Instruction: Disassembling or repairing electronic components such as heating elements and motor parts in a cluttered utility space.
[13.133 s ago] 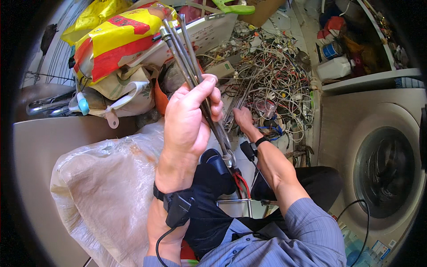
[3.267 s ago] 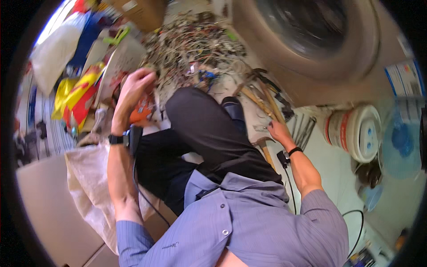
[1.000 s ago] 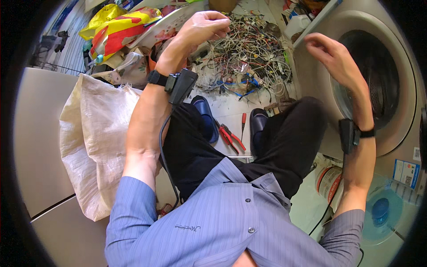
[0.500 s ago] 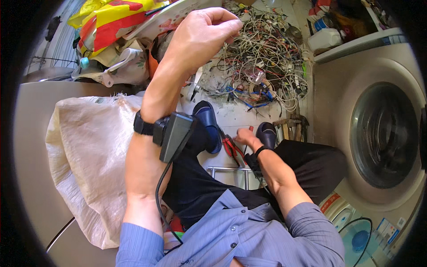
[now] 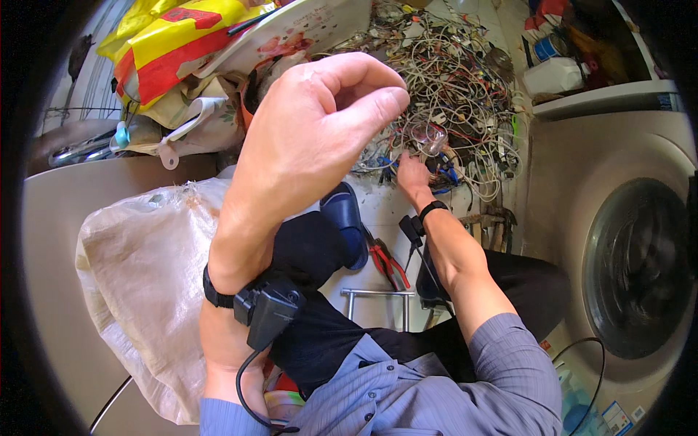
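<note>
My left hand is raised high in front of me, thumb and forefinger curled together; whatever lies inside the fingers is hidden. Beyond it, on the pale floor, spreads a large tangled heap of cables, mostly white and grey with some red and black. At the heap's near edge my right hand reaches in beside some blue cable, its fingers closed, and I cannot make out what they grip. A pair of red-handled pliers lies between my feet. Each wrist carries a strapped black device with a cord.
A white woven sack stands at my left. To my right is a washing machine with a round dark door. A hammer lies by its base. A metal-framed stool is below me; bags and a white tray are piled far left.
My right hand has moved from near the pliers forward to the cable heap. My left hand has come nearer, still curled. The whole view has shifted slightly.
</note>
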### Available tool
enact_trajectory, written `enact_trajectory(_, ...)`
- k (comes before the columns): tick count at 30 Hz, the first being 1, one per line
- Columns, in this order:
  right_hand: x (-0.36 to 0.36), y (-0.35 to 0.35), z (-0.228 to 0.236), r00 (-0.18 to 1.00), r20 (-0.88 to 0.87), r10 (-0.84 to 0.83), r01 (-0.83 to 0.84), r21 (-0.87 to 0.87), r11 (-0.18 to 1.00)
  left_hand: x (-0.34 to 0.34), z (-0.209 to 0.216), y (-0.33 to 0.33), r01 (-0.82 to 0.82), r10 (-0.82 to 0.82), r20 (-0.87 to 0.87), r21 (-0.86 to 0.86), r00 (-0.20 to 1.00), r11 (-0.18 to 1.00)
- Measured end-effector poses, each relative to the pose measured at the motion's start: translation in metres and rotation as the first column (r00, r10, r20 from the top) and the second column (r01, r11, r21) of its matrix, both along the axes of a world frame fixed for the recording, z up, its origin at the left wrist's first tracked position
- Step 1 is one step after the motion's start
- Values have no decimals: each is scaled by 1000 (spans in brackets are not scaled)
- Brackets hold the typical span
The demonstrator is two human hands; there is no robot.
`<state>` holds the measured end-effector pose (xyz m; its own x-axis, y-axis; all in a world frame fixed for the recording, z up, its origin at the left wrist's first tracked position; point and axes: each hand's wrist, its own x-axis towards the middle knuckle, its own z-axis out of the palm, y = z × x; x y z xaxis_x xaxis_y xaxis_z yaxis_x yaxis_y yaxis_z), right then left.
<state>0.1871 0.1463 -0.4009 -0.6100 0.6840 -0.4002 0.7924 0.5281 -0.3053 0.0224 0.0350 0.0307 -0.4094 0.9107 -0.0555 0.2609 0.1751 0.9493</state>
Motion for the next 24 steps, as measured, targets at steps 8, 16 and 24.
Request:
enact_trajectory(8,2,7,-15,974,-201,-106,82,-123,989,4,-6,7,17,-17,11,-26,1000,1000)
enact_trajectory(16,19,-5,55,749,-254,-612,252,-745,617,1,-8,1,17,-15,-53,25,998,1000)
enact_trajectory(24,37,36,174,951,-296,-87,-126,-629,767,0,-5,-5,22,-16,-142,44,990,999)
